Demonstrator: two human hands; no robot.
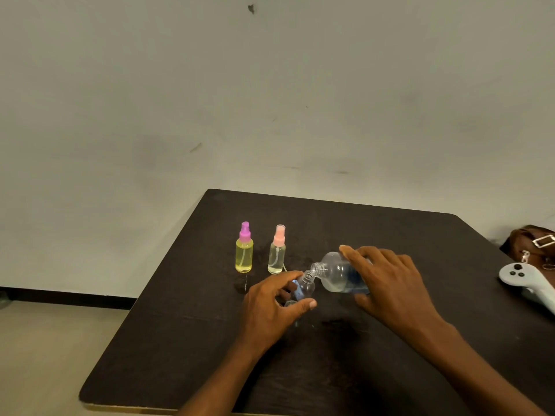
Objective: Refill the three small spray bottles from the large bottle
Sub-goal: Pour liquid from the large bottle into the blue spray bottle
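Observation:
My right hand [387, 283] grips the large clear bottle [336, 273], tipped on its side with its open mouth pointing left. That mouth touches the open neck of a small clear bottle [305, 288], uncapped, which my left hand [270, 307] holds between thumb and fingers just above the dark table [390, 235]. Liquid pools in the lower side of the large bottle. Two capped spray bottles stand upright behind: a yellow one with a purple sprayer [244, 249] and a clear one with a pink sprayer [277, 250].
A white handheld controller [525, 280] lies at the table's right edge, beside a brown bag with metal buckles [531, 244]. A small dark object [241, 285] lies in front of the yellow bottle. The wall runs behind the table; floor lies to the left.

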